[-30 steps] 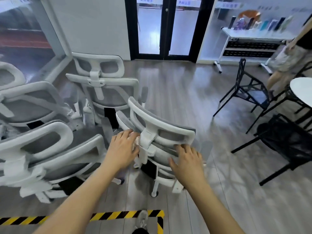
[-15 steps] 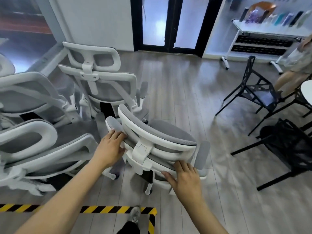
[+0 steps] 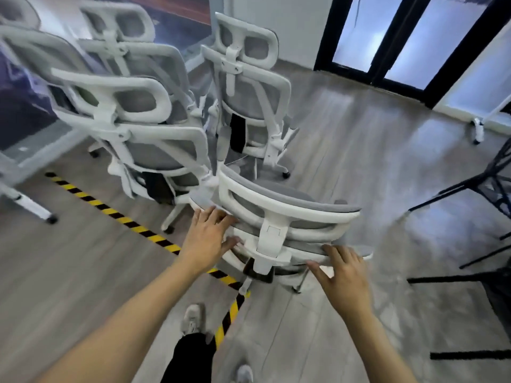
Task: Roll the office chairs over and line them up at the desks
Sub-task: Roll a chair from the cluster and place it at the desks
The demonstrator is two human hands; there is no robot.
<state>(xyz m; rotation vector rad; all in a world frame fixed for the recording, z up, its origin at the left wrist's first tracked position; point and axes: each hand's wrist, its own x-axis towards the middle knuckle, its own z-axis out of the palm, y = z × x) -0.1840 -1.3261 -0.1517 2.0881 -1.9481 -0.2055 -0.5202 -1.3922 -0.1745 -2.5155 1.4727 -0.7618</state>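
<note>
- A cluster of white-framed, grey mesh office chairs (image 3: 154,134) stands at the upper left of a grey wood-plank floor (image 3: 359,150), close together, their backs and headrests toward the camera.
- One white office chair (image 3: 279,217) stands apart from that cluster, near the middle of the view, just past a yellow-and-black hazard tape line (image 3: 124,219) on the floor. No desk can be made out for certain in this view.
- This chair's backrest faces the person and its grey seat points away, toward the upper right. The long axis of the backrest's top bar runs from left to right, dipping a little to the right.
- The left hand (image 3: 206,239) rests on the left edge of the backrest frame, fingers (image 3: 218,217) spread and lightly curled against it.
- The right hand (image 3: 343,275) rests on the lower right rim, fingers (image 3: 336,252) apart and laid over the edge, not wrapped tight.
- To roll it well, I judge both hands should push evenly and low, steering clear of the black metal chair (image 3: 475,205) at the right.
- A shoe (image 3: 193,317) steps beside the tape.
</note>
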